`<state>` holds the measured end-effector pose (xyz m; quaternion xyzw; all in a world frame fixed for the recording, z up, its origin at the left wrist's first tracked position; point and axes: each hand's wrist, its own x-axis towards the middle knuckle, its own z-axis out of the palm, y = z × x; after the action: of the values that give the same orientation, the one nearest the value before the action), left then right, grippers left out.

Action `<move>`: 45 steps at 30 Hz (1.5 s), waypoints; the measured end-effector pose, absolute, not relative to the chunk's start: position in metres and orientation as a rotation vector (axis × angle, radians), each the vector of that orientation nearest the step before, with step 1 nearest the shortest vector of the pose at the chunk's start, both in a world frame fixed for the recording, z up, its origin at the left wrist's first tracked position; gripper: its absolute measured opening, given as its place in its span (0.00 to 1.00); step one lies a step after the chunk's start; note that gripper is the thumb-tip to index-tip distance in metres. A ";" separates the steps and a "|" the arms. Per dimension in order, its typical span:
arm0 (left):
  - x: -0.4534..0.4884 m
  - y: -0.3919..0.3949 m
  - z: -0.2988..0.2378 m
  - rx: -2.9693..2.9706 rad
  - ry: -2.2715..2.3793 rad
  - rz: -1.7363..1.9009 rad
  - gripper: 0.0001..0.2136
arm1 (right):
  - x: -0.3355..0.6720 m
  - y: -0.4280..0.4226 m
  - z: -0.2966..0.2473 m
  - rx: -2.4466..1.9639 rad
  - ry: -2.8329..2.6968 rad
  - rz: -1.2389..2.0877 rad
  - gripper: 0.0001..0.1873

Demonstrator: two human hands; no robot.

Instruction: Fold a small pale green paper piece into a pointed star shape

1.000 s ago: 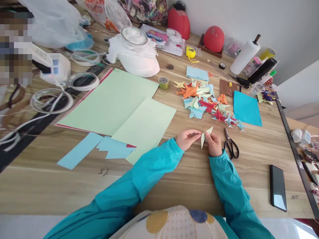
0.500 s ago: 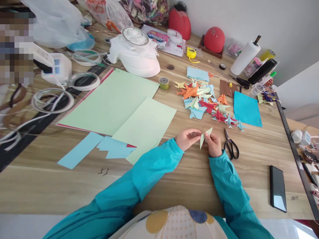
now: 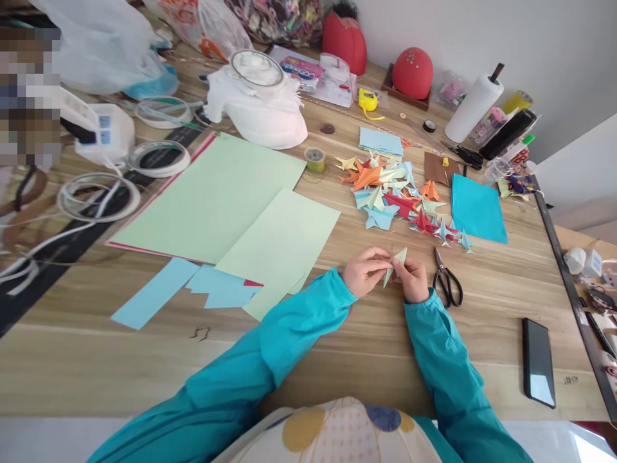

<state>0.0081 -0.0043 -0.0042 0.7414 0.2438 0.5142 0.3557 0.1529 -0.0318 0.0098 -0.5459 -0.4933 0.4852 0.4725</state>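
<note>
A small folded piece of pale green paper (image 3: 388,276), pointed at its ends, is held between my two hands above the table. My left hand (image 3: 364,272) pinches its left side with thumb and fingertips. On the other side my right hand (image 3: 412,278) grips it, the thumb laid along the fold. Black-handled scissors (image 3: 448,283) lie just right of my right hand, blades pointing away. Beyond the hands spreads a pile of folded paper figures (image 3: 371,177) in orange, red, blue, yellow and pale green.
Large green paper sheets (image 3: 226,199) and blue paper strips (image 3: 154,292) lie to the left. A turquoise paper square (image 3: 479,209) is at the right, a phone (image 3: 538,363) near the front right. Farther back are a thread spool (image 3: 315,161), tape measure (image 3: 367,99) and red pincushion (image 3: 412,74).
The fingers of my left hand have closed in further on the folded paper, and the paper has turned slightly. My right hand stays nearly in place.
</note>
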 end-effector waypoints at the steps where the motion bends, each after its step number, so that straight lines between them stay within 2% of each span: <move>1: 0.008 -0.004 -0.004 1.949 0.626 1.331 0.07 | 0.153 -0.032 0.011 -1.341 -1.222 1.190 0.16; 13: -0.002 0.002 -0.007 2.335 0.651 1.242 0.08 | 0.153 -0.031 0.010 -1.333 -1.152 1.219 0.15; 22: -0.004 0.004 -0.006 2.265 0.646 1.251 0.11 | 0.154 -0.032 0.003 -1.293 -1.087 1.250 0.13; 32: -0.003 0.002 -0.006 2.221 0.649 1.332 0.09 | 0.155 -0.032 0.003 -1.202 -1.100 1.267 0.11; 45: -0.001 0.004 -0.001 1.964 0.712 1.326 0.07 | 0.155 -0.032 0.007 -1.250 -1.159 1.259 0.13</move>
<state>-0.0013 0.0036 -0.0006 0.7499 0.2719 0.5064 0.3276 0.1546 -0.0316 0.0068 -0.5145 -0.4771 0.5180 0.4892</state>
